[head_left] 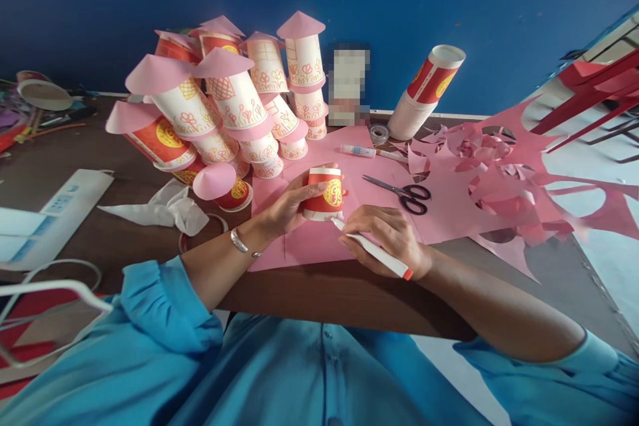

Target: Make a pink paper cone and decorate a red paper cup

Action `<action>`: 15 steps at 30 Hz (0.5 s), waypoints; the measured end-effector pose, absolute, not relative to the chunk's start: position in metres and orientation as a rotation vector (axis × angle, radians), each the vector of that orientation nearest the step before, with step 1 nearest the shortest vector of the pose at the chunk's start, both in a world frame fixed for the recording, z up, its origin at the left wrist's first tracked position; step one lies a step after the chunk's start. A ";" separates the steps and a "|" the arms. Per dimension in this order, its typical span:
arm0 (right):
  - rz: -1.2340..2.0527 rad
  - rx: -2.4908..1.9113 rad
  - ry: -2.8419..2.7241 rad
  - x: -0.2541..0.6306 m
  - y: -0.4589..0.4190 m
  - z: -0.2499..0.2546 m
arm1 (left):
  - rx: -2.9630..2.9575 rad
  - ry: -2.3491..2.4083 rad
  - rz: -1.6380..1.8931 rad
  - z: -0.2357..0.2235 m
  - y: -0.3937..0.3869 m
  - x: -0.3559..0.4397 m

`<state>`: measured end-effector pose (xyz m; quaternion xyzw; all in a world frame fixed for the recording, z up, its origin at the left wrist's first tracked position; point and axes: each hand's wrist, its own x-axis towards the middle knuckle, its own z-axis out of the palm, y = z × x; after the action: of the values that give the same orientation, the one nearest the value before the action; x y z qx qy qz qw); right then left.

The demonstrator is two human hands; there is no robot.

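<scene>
My left hand (289, 203) is wrapped round a red and white paper cup (324, 194), holding it upside down over a pink paper sheet (319, 239). My right hand (387, 234) grips a white glue pen with an orange end (374, 249); its tip touches the cup's lower rim. A silver bracelet sits on my left wrist. Both forearms rest on the brown table's near edge (349, 299).
Several decorated cup towers with pink cone roofs (234, 100) lean behind my left hand. Black scissors (407, 193), another glue pen (362, 151), a tape roll (379, 134), a stack of cups (424, 90) and pink paper scraps (499, 173) lie to the right. White crumpled plastic (164, 210) lies left.
</scene>
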<state>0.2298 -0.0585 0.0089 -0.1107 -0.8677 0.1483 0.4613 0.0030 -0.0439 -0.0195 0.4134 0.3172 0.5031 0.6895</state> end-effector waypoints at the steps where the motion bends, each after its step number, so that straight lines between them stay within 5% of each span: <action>1: 0.365 -0.284 -2.135 0.230 -0.058 0.009 | 0.920 0.709 1.118 -0.020 -0.044 0.003; 15: 0.350 -0.321 -2.188 0.230 -0.058 0.010 | 0.893 0.754 1.090 -0.011 -0.046 0.005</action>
<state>0.2295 -0.0580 0.0103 -0.1290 -0.8795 0.1407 0.4360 0.0047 -0.0464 -0.0107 0.4003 0.3380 0.4888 0.6976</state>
